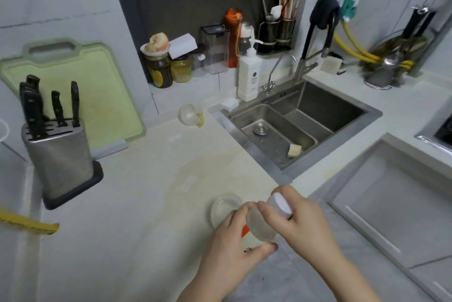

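My left hand [230,250] grips a clear plastic bottle [260,228] with a white and orange label, held tilted above the countertop [137,203] near its front edge. My right hand [300,225] is curled round the bottle's white cap [281,205] at the upper right end. A small clear glass cup [223,208] stands on the counter just left of the bottle, partly hidden behind my left fingers.
A steel sink [293,125] with a sponge lies behind to the right. At the left stand a knife block [58,154] and a green cutting board [97,86]. A clear cup [189,114], soap dispenser [249,74] and jars line the back wall. A yellow brush [29,223] lies far left.
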A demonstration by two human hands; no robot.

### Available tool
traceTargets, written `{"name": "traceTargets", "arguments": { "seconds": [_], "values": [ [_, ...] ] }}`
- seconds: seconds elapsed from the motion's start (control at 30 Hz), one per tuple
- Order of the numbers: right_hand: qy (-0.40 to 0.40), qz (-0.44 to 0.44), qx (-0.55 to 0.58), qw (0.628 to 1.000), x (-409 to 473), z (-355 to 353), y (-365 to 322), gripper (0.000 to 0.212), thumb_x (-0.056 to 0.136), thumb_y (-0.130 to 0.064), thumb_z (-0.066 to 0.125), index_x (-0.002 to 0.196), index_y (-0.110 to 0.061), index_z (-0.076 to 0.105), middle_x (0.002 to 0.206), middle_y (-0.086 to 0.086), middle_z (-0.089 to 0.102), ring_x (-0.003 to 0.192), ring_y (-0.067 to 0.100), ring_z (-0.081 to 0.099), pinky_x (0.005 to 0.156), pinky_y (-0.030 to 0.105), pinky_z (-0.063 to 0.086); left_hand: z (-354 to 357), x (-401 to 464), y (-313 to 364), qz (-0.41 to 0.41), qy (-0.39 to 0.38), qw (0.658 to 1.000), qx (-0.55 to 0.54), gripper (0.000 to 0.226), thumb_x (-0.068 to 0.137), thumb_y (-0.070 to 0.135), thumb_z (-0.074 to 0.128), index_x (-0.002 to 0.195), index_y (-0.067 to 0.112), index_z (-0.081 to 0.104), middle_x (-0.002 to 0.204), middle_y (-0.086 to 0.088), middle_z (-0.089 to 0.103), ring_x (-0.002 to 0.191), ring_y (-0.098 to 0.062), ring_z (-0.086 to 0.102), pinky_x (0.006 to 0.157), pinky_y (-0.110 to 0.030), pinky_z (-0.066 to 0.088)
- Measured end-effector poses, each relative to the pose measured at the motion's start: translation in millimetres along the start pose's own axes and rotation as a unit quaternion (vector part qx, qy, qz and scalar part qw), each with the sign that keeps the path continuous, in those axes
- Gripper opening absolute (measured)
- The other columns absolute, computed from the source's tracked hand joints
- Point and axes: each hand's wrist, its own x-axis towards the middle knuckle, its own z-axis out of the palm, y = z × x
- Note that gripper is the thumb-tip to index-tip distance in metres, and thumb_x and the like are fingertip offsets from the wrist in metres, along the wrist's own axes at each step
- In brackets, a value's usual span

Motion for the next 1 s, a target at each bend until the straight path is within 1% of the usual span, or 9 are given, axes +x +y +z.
{"name": "traceTargets", "arguments": {
  "seconds": [0.07, 0.2, 0.27, 0.33, 0.4, 0.5, 0.7, 0.83, 1.0],
  "values": [
    [0.033, 0.015, -0.002, 0.999, -5, -19, 10, 0.045, 0.061, -0.070, 0.046, 0.076, -0.027, 0.048, 0.055, -0.006, 0.055, 0.055, 0.010, 0.051, 0.050, 0.024, 0.037, 12, 10, 13, 0.036, -0.029, 0.999, 0.015, 0.065, 0.064, 0.059, 0.066, 0.114, 0.070, 0.026, 0.117, 0.027, 0.053, 0.113, 0.009, 0.049, 0.097, -0.022, 0.044],
    [0.082, 0.039, -0.010, 0.996, -19, -62, 33, 0.034, 0.069, -0.059, 0.064, 0.079, -0.029, 0.052, 0.066, -0.007, 0.059, 0.060, 0.011, 0.053, 0.052, 0.021, 0.039, 39, 30, 30, 0.126, -0.060, 0.984, 0.108, 0.073, 0.071, 0.071, 0.048, 0.137, 0.048, 0.028, 0.128, 0.027, 0.045, 0.120, 0.006, 0.040, 0.101, -0.020, 0.035],
    [0.106, 0.051, -0.020, 0.993, -27, -82, 49, 0.035, 0.068, -0.064, 0.060, 0.080, -0.032, 0.052, 0.069, -0.009, 0.059, 0.060, 0.010, 0.054, 0.055, 0.021, 0.040, 52, 41, 33, 0.141, -0.083, 0.977, 0.139, 0.078, 0.073, 0.079, 0.036, 0.141, 0.042, 0.027, 0.134, 0.025, 0.041, 0.125, 0.004, 0.037, 0.103, -0.016, 0.030],
    [0.124, 0.067, -0.055, 0.988, -35, -98, 68, 0.035, 0.065, -0.070, 0.052, 0.079, -0.038, 0.049, 0.060, -0.007, 0.057, 0.059, 0.008, 0.053, 0.053, 0.021, 0.039, 68, 51, 35, 0.158, -0.091, 0.965, 0.191, 0.083, 0.073, 0.085, 0.023, 0.141, 0.040, 0.031, 0.134, 0.023, 0.043, 0.123, 0.001, 0.041, 0.100, -0.015, 0.032],
    [0.134, 0.088, -0.093, 0.983, -44, -110, 87, 0.035, 0.065, -0.070, 0.049, 0.083, -0.040, 0.048, 0.060, -0.014, 0.055, 0.060, 0.005, 0.053, 0.054, 0.021, 0.041, 86, 62, 34, 0.188, -0.112, 0.940, 0.263, 0.069, 0.081, 0.078, 0.025, 0.133, 0.037, 0.045, 0.121, 0.021, 0.059, 0.106, -0.002, 0.058, 0.089, -0.016, 0.042],
    [0.159, 0.111, -0.149, 0.970, -60, -129, 118, 0.037, 0.067, -0.067, 0.048, 0.090, -0.037, 0.052, 0.065, -0.021, 0.052, 0.060, 0.004, 0.049, 0.055, 0.017, 0.039, 119, 77, 40, 0.245, -0.146, 0.911, 0.297, 0.055, 0.071, 0.064, 0.041, 0.109, 0.033, 0.065, 0.092, 0.018, 0.070, 0.077, -0.004, 0.066, 0.076, -0.017, 0.039],
    [0.221, 0.187, -0.209, 0.934, -97, -160, 157, 0.033, 0.068, -0.060, 0.050, 0.089, -0.035, 0.055, 0.054, -0.028, 0.030, 0.053, 0.000, 0.033, 0.052, 0.002, 0.022, 183, 101, 68, 0.342, -0.162, 0.869, 0.320, 0.051, 0.064, 0.060, 0.039, 0.091, 0.034, 0.075, 0.073, 0.021, 0.069, 0.061, -0.002, 0.066, 0.055, -0.012, 0.049],
    [0.227, 0.266, -0.227, 0.909, -128, -174, 168, 0.035, 0.070, -0.060, 0.050, 0.091, -0.034, 0.055, 0.067, -0.019, 0.054, 0.062, 0.009, 0.057, 0.052, 0.012, 0.030, 223, 108, 91, 0.416, -0.213, 0.825, 0.318, 0.048, 0.066, 0.058, 0.038, 0.084, 0.033, 0.075, 0.068, 0.019, 0.068, 0.058, -0.002, 0.065, 0.049, -0.012, 0.048],
    [0.282, 0.404, -0.242, 0.836, -168, -180, 162, 0.043, 0.068, -0.062, 0.050, 0.097, -0.032, 0.057, 0.077, -0.013, 0.066, 0.069, 0.010, 0.065, 0.057, 0.019, 0.040, 264, 115, 133, 0.490, -0.294, 0.772, 0.279, 0.051, 0.066, 0.061, 0.032, 0.081, 0.038, 0.075, 0.069, 0.022, 0.068, 0.060, 0.001, 0.066, 0.048, -0.013, 0.047]
  ]
}}
